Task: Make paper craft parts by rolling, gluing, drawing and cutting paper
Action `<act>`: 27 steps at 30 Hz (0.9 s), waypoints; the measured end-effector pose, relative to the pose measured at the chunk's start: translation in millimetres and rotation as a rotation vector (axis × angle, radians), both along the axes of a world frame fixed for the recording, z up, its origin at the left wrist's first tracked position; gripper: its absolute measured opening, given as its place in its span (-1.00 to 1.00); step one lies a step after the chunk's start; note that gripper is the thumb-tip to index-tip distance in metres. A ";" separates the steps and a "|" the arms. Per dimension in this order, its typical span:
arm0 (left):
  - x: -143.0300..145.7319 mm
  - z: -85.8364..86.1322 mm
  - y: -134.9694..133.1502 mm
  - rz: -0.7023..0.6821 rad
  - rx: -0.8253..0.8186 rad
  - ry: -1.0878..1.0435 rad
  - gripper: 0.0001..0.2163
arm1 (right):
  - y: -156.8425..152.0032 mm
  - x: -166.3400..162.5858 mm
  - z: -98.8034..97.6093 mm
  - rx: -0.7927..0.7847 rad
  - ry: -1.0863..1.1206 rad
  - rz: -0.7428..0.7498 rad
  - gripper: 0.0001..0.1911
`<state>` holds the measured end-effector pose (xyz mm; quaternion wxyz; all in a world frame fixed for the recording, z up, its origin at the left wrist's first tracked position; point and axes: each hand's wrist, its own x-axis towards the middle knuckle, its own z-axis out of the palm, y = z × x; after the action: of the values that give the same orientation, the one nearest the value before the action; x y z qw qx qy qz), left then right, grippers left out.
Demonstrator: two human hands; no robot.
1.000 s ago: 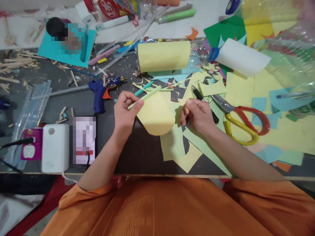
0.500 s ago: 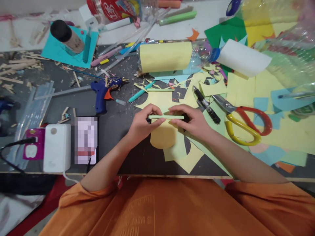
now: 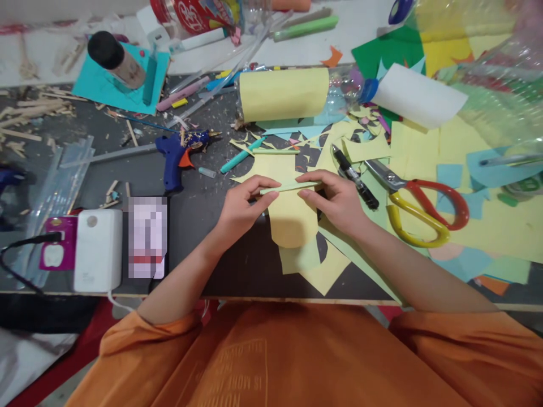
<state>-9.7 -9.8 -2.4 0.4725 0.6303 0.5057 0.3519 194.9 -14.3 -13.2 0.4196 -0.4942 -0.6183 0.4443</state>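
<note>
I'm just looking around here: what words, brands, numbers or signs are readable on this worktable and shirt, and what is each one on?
"IS MORE" on the orange shirt; its other lettering is too faint or cut off.
Red bottle label: stylised white lettering, not legible.
Black pen: print too small.
White block: tiny print, unreadable.
Phone screen: pixelated.
I can't read anything else.

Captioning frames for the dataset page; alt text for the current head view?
A person's left grip and right grip pinch a narrow pale-green strip at the upper edge of a round-ended yellow paper, over a cluttered dark table. Beyond lies a paper-wrapped bottle; a blue glue gun lies left, and scissors with red and yellow handles right.
</note>
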 end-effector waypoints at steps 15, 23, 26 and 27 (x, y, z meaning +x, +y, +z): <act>-5.7 1.8 3.6 0.103 0.026 -0.044 -0.81 | 3.4 0.6 -1.0 -0.018 0.326 -0.201 -0.73; 3.9 -0.9 -0.9 0.067 -0.003 -0.055 -0.78 | 3.4 0.7 -4.3 -0.032 0.313 -0.127 -0.65; 4.3 -1.4 -2.4 0.047 0.024 -0.031 -0.73 | 0.5 -2.5 -2.7 -0.171 0.266 0.014 -0.51; 3.9 -0.9 -3.1 0.030 0.035 -0.019 -0.72 | -0.9 -3.5 -1.7 -0.223 0.267 0.038 -0.51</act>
<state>-5.8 -12.8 -3.3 0.4607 0.6273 0.5045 0.3737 191.3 -15.2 -15.0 0.4323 -0.4625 -0.5131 0.5796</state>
